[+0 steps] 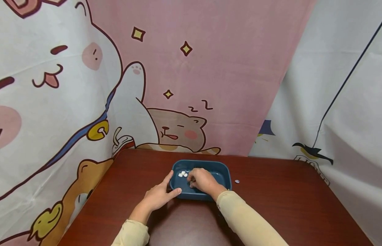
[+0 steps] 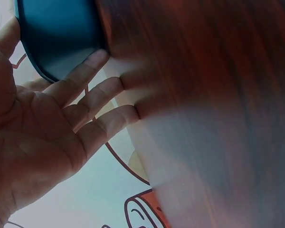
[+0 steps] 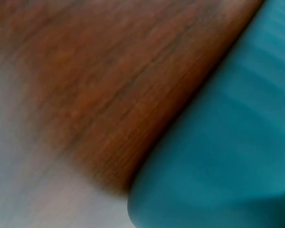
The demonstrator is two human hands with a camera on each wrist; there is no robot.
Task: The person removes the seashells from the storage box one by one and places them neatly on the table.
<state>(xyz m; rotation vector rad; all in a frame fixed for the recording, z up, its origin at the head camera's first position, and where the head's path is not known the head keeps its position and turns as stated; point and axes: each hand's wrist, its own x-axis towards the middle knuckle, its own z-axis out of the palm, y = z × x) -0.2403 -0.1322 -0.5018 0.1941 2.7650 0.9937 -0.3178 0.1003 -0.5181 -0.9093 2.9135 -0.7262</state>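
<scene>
Cream sleeves [image 1: 249, 218] are covering both forearms nearest me. The left wrist's view is showing what the head view is hiding: the palm of the left hand [image 1: 158, 196], with the lower fingertips seeming to meet the wood. The right wrist's view is taking in just the outer wall of a dark teal rectangular tray [image 1: 195, 196] and the wood beside it, while only the head view is showing the tray's inside.

The left hand is spreading wide, fingers straight, thumb and fingers bracketing the tray's left end. The right hand [image 1: 203, 181] is bending down into the tray with fingers curled; I cannot tell whether they are pinching anything. Just left of those fingers, a few small white pieces [image 1: 183, 174] are lying together on the tray's floor.

A small pale disc [image 1: 237, 181] is sitting outside, just right of the tray, on the glossy reddish-brown table [image 1: 271, 205]. Beyond, a cartoon-printed cloth [image 1: 227, 85] is hanging, showing a white cat and a dozing brown animal against pink.
</scene>
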